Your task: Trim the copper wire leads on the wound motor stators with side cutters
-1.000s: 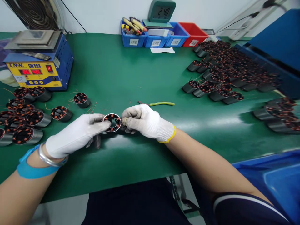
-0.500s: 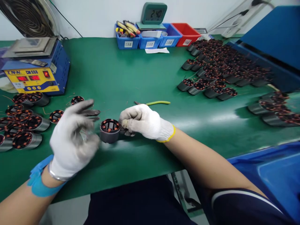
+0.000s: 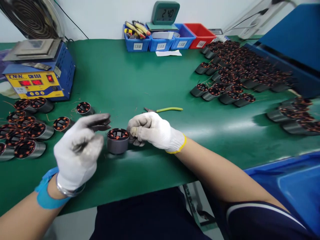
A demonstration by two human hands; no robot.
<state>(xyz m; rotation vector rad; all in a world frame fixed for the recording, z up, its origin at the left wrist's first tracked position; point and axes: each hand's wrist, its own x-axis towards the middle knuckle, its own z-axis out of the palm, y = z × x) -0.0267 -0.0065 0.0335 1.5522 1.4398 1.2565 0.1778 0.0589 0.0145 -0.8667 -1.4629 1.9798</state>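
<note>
A motor stator (image 3: 118, 143), a grey metal ring with black insulation and copper windings inside, stands upright on the green bench in front of me. To its left, my white-gloved left hand (image 3: 79, 146) is open, with fingers stretched toward it and nothing held. My right hand (image 3: 151, 130), also gloved, is closed in a pinch at the stator's right rim. Whatever its fingertips grip is hidden. Behind the right hand lies a pair of pliers (image 3: 168, 109) with yellow-green handles.
More stators (image 3: 32, 131) cluster at left, before a blue-and-yellow control box (image 3: 37, 80). A large group of stators (image 3: 237, 71) fills the right back. Blue bins (image 3: 137, 45), a red bin (image 3: 200, 36) and a clock (image 3: 165, 13) line the wall. A blue tub (image 3: 297, 183) stands at lower right.
My left hand has turned slightly and its fingers have straightened toward the stator. The right hand keeps its pinch beside the rim. The whole view has shifted slightly.
</note>
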